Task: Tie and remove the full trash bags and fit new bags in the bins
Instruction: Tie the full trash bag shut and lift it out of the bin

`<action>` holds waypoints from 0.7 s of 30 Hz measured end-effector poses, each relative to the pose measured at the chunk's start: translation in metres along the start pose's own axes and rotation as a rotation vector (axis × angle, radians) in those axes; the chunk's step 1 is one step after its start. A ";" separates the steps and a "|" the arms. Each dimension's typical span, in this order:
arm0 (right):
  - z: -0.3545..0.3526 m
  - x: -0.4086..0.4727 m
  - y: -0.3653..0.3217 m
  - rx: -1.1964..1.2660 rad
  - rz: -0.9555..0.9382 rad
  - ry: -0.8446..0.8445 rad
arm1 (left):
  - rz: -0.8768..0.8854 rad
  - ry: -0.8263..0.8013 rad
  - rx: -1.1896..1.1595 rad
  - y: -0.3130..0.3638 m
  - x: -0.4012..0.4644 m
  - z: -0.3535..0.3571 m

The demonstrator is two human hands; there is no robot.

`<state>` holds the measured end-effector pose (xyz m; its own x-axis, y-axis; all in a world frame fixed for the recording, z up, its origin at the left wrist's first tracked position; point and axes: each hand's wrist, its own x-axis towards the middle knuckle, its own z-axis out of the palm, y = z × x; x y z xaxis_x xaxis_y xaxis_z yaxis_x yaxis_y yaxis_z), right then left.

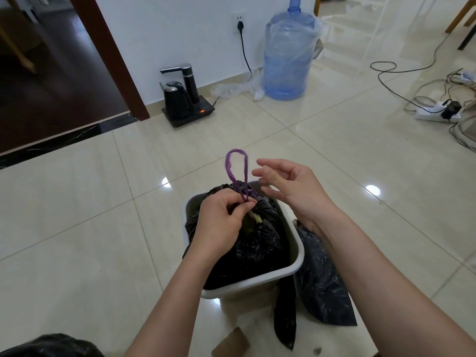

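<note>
Bin (296,249) — grey, rectangular, on tiled floor (334,150), centre of view. Holds full black trash bag (257,240), neck gathered at top.
Drawstring (238,168) — purple, loop standing upright above the bag neck, base of loop knotted/twisted at the gather.
Left hand (221,222) — over the bin, fingers closed in a pinch on the bag neck & base of the drawstring.
Right hand (291,186) — just right of the loop, not touching it; fingers spread loosely, curled, holding nothing.
Second black bag (322,279) — flat/limp on floor, against the bin's right side, a strip trailing toward the viewer.
Another black bag (51,346) — bottom-left corner, partly out of view.
Cardboard piece (231,342) — on floor near the bin's front.
Bkgd: kettle w/ water dispenser base (185,96) by white wall; blue water jug (288,55) in clear plastic wrap; power strip (438,112) w/ tangled cables, far right.
</note>
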<state>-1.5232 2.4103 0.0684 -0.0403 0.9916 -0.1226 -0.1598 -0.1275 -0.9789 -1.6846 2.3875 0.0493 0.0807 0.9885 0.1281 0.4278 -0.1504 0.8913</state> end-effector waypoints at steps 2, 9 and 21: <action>-0.003 -0.002 0.005 -0.176 0.057 -0.032 | 0.001 -0.012 -0.008 0.000 0.000 -0.001; -0.001 -0.004 0.014 -0.300 0.102 -0.071 | -0.007 -0.062 -0.047 0.002 -0.001 -0.006; -0.005 -0.008 0.006 -0.531 -0.073 -0.110 | -0.236 0.042 -0.262 0.008 -0.001 -0.007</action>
<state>-1.5191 2.4012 0.0626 -0.1553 0.9860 -0.0608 0.3523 -0.0023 -0.9359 -1.6876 2.3859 0.0590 -0.0321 0.9961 -0.0819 0.1847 0.0865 0.9790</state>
